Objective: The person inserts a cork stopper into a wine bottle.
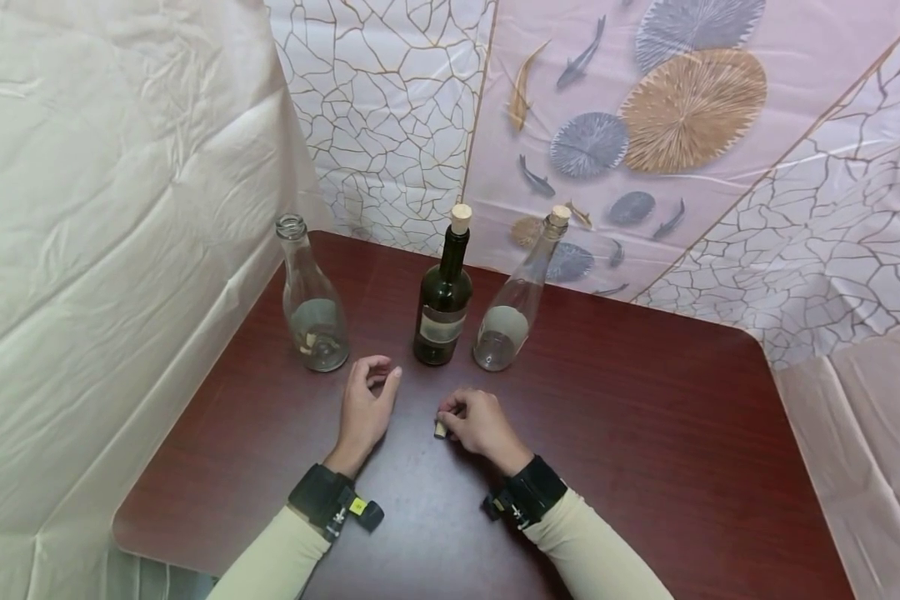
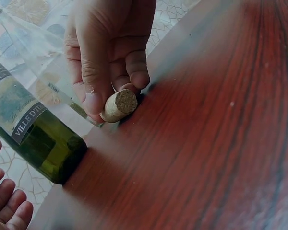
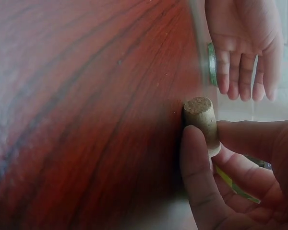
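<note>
A short cork (image 3: 206, 120) is pinched between the thumb and fingers of my right hand (image 1: 482, 423), low over the tabletop. In the left wrist view the cork (image 2: 120, 105) shows its round, crumbly end. My left hand (image 1: 367, 408) holds nothing; its fingers are loosely bent beside the base of an uncorked clear bottle (image 1: 317, 312). Farther back, a dark green bottle (image 1: 441, 304) stands with a cork (image 1: 461, 218) in its neck. To its right is another clear bottle (image 1: 512, 308), also with a cork (image 1: 560, 216) in its mouth.
The dark red table (image 1: 645, 433) has rounded corners. Pale cloth (image 1: 157, 250) hangs along the left side, and a patterned sheet (image 1: 390, 117) covers the back close behind the bottles.
</note>
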Demonstrator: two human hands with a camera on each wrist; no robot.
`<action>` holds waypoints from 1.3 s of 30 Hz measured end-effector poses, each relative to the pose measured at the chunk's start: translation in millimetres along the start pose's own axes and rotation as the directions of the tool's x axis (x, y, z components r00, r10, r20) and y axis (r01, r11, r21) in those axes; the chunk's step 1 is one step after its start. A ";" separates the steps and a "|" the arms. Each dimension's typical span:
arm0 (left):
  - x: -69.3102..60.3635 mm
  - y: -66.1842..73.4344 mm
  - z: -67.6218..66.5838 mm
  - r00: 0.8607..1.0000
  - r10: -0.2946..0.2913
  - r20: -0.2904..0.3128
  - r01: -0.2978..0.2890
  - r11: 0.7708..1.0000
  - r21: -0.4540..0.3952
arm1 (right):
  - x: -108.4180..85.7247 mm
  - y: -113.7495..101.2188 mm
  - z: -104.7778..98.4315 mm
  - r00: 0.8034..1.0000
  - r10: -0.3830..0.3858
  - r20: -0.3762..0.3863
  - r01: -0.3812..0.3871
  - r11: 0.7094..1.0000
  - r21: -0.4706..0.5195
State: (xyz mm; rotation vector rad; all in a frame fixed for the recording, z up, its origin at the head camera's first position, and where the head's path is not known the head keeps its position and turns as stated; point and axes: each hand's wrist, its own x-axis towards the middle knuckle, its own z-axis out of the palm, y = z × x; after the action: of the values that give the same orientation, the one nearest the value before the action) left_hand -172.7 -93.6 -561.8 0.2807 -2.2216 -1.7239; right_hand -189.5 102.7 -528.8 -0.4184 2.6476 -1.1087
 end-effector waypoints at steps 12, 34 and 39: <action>-7.0 5.5 7.0 0.999 0.018 0.038 -0.018 1.000 0.009 | -2.3 2.7 -8.6 0.997 0.018 -0.069 -0.007 0.987 0.161; -19.5 16.8 39.5 0.915 -0.049 0.400 0.201 0.915 -0.349 | -12.1 -6.6 -15.5 0.925 -0.009 -0.379 0.121 0.954 0.274; -18.0 20.4 42.2 0.918 -0.051 0.394 0.196 0.921 -0.337 | -10.2 -5.4 -17.8 0.926 -0.028 -0.377 0.133 0.957 0.257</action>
State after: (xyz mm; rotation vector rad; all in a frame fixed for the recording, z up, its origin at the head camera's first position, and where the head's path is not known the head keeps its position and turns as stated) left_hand -170.5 -44.0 -553.8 -0.0040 -2.0869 -2.3981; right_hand -184.9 114.3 -511.6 -0.2867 2.7361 -1.7114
